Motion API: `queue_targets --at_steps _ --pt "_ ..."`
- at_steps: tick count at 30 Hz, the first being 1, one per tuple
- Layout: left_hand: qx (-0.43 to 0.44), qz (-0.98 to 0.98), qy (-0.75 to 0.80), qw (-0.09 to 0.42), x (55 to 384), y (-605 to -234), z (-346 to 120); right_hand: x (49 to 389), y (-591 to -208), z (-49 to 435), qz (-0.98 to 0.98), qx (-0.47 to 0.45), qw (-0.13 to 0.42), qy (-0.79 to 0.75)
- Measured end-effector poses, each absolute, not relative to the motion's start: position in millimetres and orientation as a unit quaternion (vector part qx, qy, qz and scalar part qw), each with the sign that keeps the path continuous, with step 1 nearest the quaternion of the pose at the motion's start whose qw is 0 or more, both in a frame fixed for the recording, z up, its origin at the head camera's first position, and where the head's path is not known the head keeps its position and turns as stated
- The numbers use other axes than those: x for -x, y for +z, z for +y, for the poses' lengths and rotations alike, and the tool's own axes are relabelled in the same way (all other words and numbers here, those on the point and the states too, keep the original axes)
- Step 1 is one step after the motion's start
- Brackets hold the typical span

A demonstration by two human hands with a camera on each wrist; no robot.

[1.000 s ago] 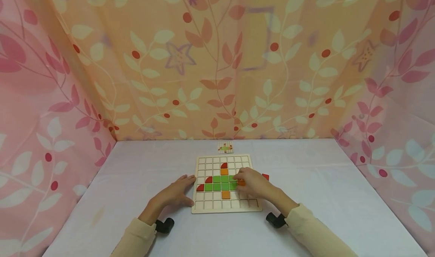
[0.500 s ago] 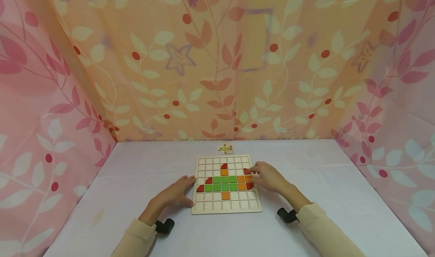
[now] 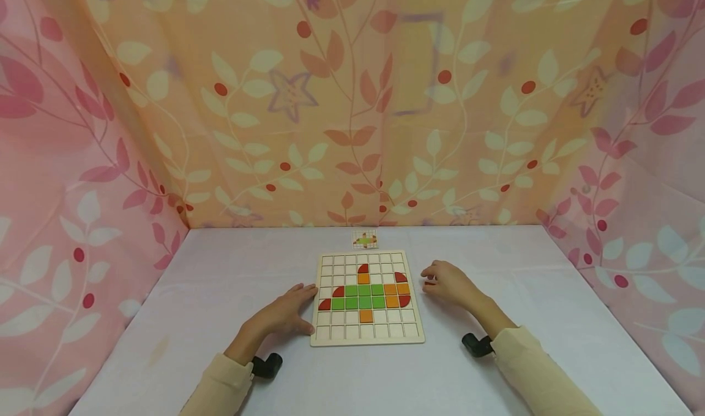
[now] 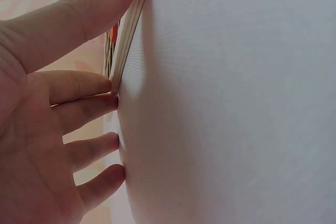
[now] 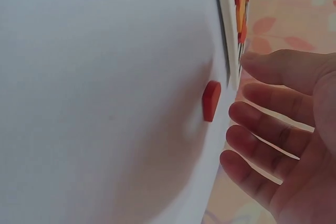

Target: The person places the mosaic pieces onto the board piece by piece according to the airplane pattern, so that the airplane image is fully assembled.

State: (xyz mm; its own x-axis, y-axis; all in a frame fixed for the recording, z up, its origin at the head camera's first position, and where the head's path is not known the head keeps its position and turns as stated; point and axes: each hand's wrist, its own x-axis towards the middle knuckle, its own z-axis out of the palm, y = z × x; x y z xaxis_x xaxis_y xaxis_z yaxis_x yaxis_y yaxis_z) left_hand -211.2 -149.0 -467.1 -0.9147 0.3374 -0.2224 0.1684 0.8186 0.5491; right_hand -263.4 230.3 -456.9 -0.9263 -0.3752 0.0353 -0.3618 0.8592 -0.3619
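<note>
A square wooden grid board (image 3: pixel 385 330) lies on the table, bearing green square tiles (image 3: pixel 365 296), orange square tiles (image 3: pixel 366 315) and red rounded tiles (image 3: pixel 325 304). My left hand (image 3: pixel 283 311) rests at the board's left side, thumb and fingertips touching its edge, fingers spread. Just off the right edge, my right hand (image 3: pixel 448 281) hovers with loosely bent fingers and nothing in its grasp. Below those fingers a loose red tile (image 5: pixel 211 101) sits on the cloth, apart from the hand in the right wrist view and mostly covered by it in the head view.
Behind the board lies a small pattern card (image 3: pixel 365 240) with a similar coloured figure. White cloth (image 3: pixel 231 269) covers the table. Floral fabric walls (image 3: pixel 352 128) close off the back and both sides.
My right hand has moved rightward off the board, letting go of a red rounded tile that now lies in the upper right part of the figure. The left hand stays put.
</note>
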Motion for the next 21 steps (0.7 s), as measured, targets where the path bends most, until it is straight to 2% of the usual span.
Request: queue_targets --at_steps 21 --pt "-0.129 0.937 0.282 0.161 211.7 -466.3 -149.5 266.2 -466.0 238.7 0.97 0.168 0.05 -0.17"
